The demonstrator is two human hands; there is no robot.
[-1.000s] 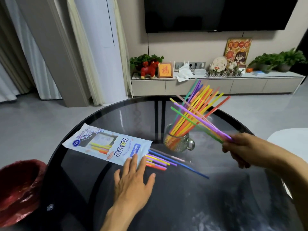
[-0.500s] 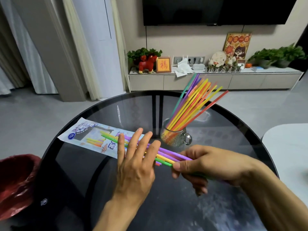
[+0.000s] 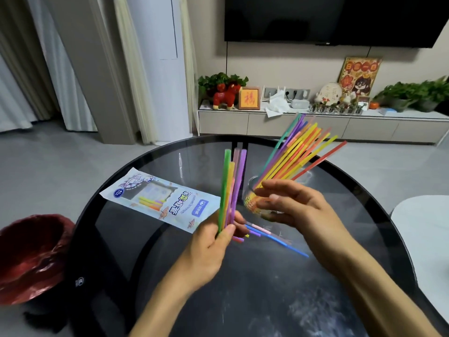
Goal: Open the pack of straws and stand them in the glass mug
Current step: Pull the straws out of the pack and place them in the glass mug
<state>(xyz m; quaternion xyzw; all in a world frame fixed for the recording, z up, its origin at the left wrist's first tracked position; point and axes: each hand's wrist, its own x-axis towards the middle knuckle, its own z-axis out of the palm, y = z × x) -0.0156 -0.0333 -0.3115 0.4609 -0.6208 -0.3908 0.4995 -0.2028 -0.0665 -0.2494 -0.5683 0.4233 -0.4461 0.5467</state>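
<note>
**Gripping a bunch upright beside the mug**

Holding a small bunch (image 3: 230,188) of straws nearly upright at frame centre, our left hand (image 3: 213,242) pinches it near its lower end between thumb and fingers. We see green, yellow, pink and purple straws in that bunch, their tops level with the far rim of the table (image 3: 121,239).

Our right hand (image 3: 291,205) hovers just right of the bunch, fingers loosely spread and pointing left, holding nothing. It covers much of the mug (image 3: 252,198), which stands on the glass right of centre. Many straws (image 3: 298,152) already stand in the mug, fanning up and to the right.

Below the hands, a few loose straws (image 3: 274,237) lie flat on the table, a blue one reaching lowest right. At centre left, the pack (image 3: 170,200) lies flat on the glass with its open end toward our left hand; a few straws (image 3: 150,203) show through its window.

At lower left, a red bin (image 3: 31,259) sits beside the table.
</note>
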